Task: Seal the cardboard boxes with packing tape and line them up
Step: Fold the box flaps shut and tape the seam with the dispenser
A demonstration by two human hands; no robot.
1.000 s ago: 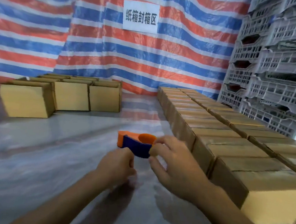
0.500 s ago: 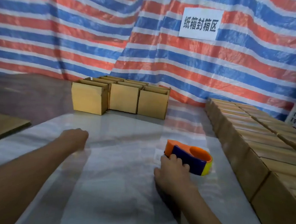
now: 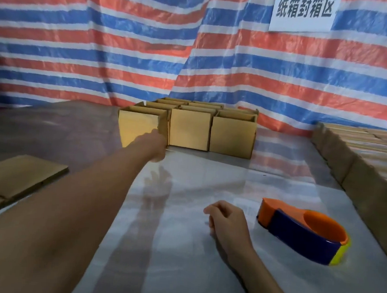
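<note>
Nearest the person, the right hand (image 3: 226, 219) rests on the glossy white worktop (image 3: 179, 271), its grip loosely curled and holding nothing. Just beside it, on its right and not touching, the tape dispenser (image 3: 303, 236) lies on its side: orange body, dark blue band, a bit of yellow at the near end, toothed cutter pointing away. To the left, a flattened piece of cardboard (image 3: 18, 180) lies at the worktop's edge.

Farther out, the left arm is stretched forward and the left hand (image 3: 155, 144) reaches the near left box (image 3: 141, 129) of a cluster of open cardboard boxes (image 3: 232, 135). It is at that box's front right corner; whether the grip has closed on the cardboard I cannot tell, since the fingers are blurred and turned away.

Along the right side runs a long row of closed boxes (image 3: 370, 163), set edge to edge.

Behind everything hangs a red, white and blue striped tarp (image 3: 103, 48) with a white paper sign (image 3: 303, 13) fixed to it.
</note>
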